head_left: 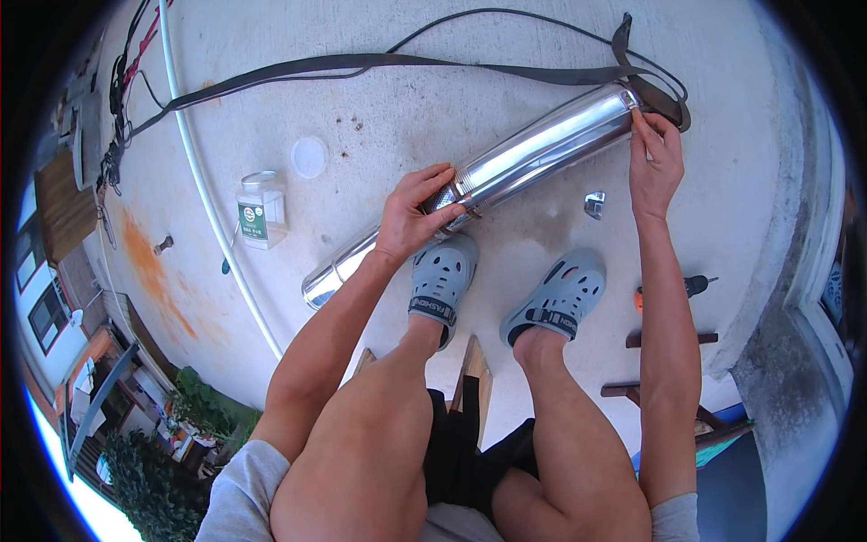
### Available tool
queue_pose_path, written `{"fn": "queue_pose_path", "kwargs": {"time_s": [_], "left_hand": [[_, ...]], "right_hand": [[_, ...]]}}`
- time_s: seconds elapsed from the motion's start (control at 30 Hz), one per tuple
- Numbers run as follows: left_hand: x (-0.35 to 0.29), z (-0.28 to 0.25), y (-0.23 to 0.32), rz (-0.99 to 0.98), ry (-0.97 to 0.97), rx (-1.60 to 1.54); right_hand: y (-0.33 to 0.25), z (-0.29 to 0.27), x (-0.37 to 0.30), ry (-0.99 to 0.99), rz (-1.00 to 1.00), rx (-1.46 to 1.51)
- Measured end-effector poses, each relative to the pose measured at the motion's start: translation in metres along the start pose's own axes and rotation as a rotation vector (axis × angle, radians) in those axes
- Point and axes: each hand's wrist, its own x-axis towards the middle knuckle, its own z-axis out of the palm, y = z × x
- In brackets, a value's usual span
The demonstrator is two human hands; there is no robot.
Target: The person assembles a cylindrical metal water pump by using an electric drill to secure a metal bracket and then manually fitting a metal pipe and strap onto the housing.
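Observation:
A long shiny steel submersible pump [548, 144] lies slantwise on the concrete, its far end to the right. My left hand [414, 212] is closed round its middle, by the perforated intake section, thumb on the near side. At the far right end, my right hand [657, 164] pinches the pump's rim near a small fitting; its fingertips partly cover what they press on. A flat black hose [379, 62] meets that same end, and a thin black cable [506, 12] loops round there. The pump's lower left end [319, 291] rests beyond my left forearm.
A bent shiny metal piece [594, 205] lies between the pump and my right forearm. To the left are a clear jar [262, 221], a white lid [310, 157], a white pipe [193, 154] and a bolt [163, 245]. A screwdriver-like tool [696, 286] lies right of my forearm.

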Motion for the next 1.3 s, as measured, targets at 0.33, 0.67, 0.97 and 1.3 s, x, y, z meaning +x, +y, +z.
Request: {"fn": "queue_pose_path", "kwargs": {"time_s": [0.33, 0.67, 0.97, 1.3], "left_hand": [[0.000, -0.001, -0.003, 0.023, -0.020, 0.009], [-0.001, -0.006, -0.002, 0.145, -0.073, 0.139], [0.007, -0.007, -0.004, 0.214, -0.061, 0.247], [0.012, -0.015, -0.004, 0.165, -0.104, 0.272]], "right_hand": [[0.001, 0.001, -0.002, 0.008, -0.046, -0.041], [0.004, 0.001, -0.001, 0.012, -0.073, -0.005], [-0.003, 0.003, 0.009, 0.013, -0.144, -0.098], [-0.012, 0.004, 0.015, -0.058, -0.083, -0.189]]}}
